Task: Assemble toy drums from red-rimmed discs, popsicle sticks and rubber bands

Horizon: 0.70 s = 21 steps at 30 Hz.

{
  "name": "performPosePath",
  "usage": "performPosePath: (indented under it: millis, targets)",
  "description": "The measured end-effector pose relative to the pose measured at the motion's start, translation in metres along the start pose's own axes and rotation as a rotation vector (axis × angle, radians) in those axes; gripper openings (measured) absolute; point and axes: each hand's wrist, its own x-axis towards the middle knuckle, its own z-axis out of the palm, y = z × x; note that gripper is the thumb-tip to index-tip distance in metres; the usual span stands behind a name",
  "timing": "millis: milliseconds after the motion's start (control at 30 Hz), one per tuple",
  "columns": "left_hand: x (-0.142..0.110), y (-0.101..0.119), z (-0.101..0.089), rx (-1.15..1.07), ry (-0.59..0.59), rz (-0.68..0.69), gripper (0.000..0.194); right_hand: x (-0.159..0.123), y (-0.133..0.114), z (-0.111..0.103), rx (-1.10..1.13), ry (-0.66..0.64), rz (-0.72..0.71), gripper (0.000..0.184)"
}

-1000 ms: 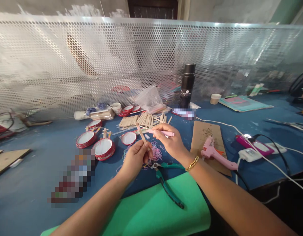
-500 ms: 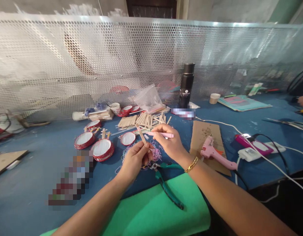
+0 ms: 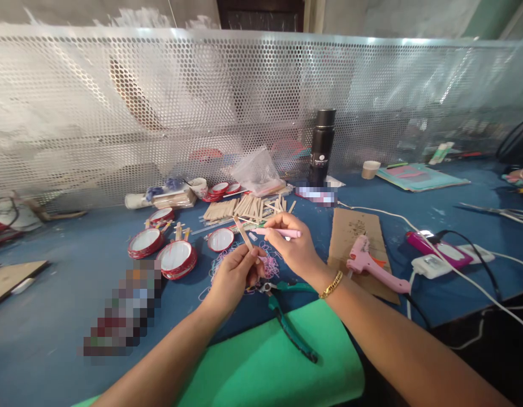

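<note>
My left hand (image 3: pixel 236 272) pinches the lower end of a flat wooden craft stick (image 3: pixel 243 232), which points up and away. In my right hand (image 3: pixel 295 249) is a pink marker pen (image 3: pixel 282 232), held nearly level. Its tip is close to the stick; whether they touch I cannot tell. Beneath both hands lies a tangle of pastel rubber bands or cords (image 3: pixel 269 265). Green-handled pliers (image 3: pixel 282 316) rest just below, partly on a green sheet (image 3: pixel 261 362). A small red-rimmed drum-like disc (image 3: pixel 221 239) sits beyond my left hand.
Loose craft sticks (image 3: pixel 253 208) are piled behind. More red drums (image 3: pixel 176 260) stand to the left. On the right, a pink glue gun (image 3: pixel 367 260) lies on cardboard (image 3: pixel 337 237), near a power strip (image 3: pixel 431 265) and cables. A black bottle (image 3: pixel 323 150) stands at the back.
The pen's tip has come slightly closer to the stick, and the stick's top has dipped a little. At the far right edge, another person's hand has shifted.
</note>
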Motion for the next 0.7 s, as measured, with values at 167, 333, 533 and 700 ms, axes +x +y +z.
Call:
performPosePath:
  millis: [167,333,533,700]
  targets:
    - [-0.0009,0.0008,-0.0002,0.018,-0.005,0.005,0.043,0.0016,-0.0009,-0.0012,0.015,0.037,0.010,0.021]
    - [-0.0001,0.0005,0.0010,0.035,-0.016,0.001,0.045,0.0002,0.0008,0.0003,-0.005,0.050,0.019,0.019]
    - [-0.0004,0.0011,0.0025,0.041,-0.047,-0.008,0.047,-0.0017,0.0032,0.0022,-0.075,0.036,0.001,0.022]
    - [-0.0002,0.0001,0.0018,0.050,-0.052,0.005,0.046,0.0003,0.0041,0.0008,-0.119,0.023,-0.040,0.023]
